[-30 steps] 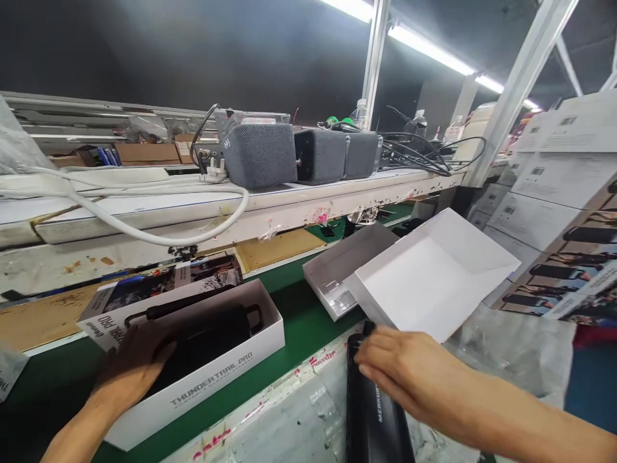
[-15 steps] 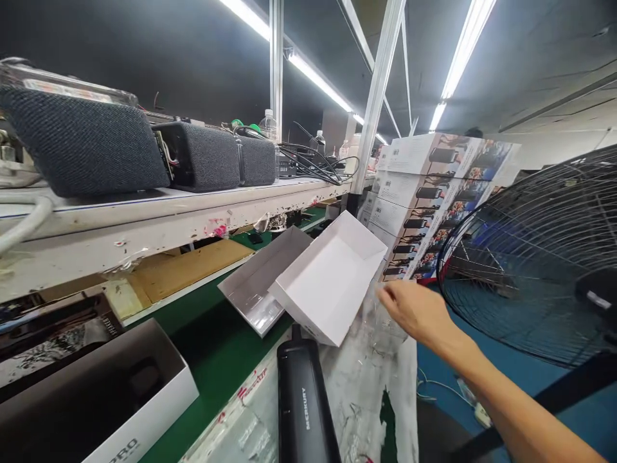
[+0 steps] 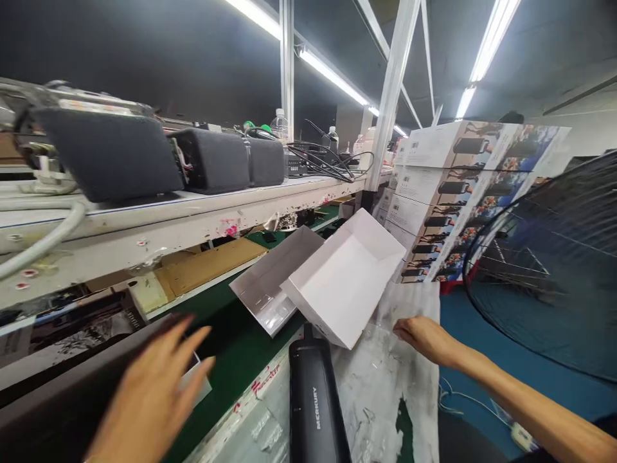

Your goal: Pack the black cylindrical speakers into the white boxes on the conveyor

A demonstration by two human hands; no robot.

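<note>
My left hand (image 3: 157, 386), blurred, is spread over a long open box (image 3: 62, 399) at the lower left; nothing shows between its fingers, and contact with the box cannot be made out. Above the plastic-covered worktop, my right hand (image 3: 424, 337) has its fingers curled together, and what they hold, if anything, is hidden. Between the hands lies a black MERKURY speaker (image 3: 315, 405). Just beyond it a white open box (image 3: 347, 280) is tilted, overlapping a grey-lined open box (image 3: 277, 280).
Fabric-covered speakers (image 3: 108, 154) and cables stand on the white shelf (image 3: 193, 209). Printed boxes (image 3: 434, 193) are stacked behind the worktop. A large wire fan (image 3: 549, 270) stands at the right. Cardboard (image 3: 207, 267) lies beneath the shelf.
My left hand has come into view at the lower left. My right hand is lower in the picture, farther from the white box. The view has shifted, moving the scene slightly right.
</note>
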